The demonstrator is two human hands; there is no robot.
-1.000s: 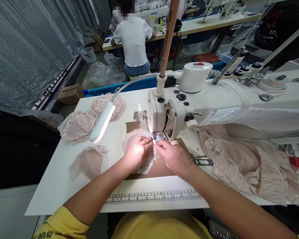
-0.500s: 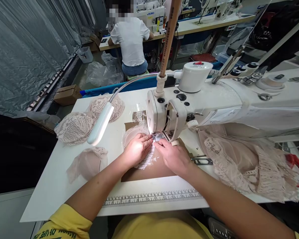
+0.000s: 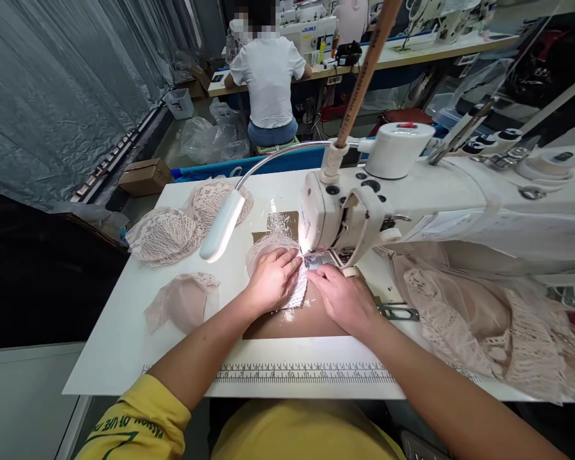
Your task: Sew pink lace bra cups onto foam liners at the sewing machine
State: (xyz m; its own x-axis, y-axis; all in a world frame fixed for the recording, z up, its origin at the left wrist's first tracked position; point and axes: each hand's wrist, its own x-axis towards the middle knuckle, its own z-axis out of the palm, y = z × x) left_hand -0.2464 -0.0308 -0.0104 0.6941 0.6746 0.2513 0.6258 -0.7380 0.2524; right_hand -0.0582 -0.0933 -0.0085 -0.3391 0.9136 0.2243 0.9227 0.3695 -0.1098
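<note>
Under the head of a white sewing machine lies a pale pink lace bra cup, its lace edge at the lit presser foot. My left hand is closed over the cup just left of the foot, fingers pressed together on the fabric; its thumb is mostly hidden. My right hand pinches the lace edge with thumb and forefinger, right in front of the foot. A strip of patterned lace hangs toward me between the hands. Beneath them is a brown sheet on the white table.
Lace cups and a single sheer cup lie at left. A lamp on a bent neck hangs above. Lace pieces pile at right. A ruler strip runs along the front edge. Another person sits ahead.
The view has swung slightly, so the scene sits farther right. Both hands stay on the fabric by the foot; the lace strip between them has shifted slightly away from me.
</note>
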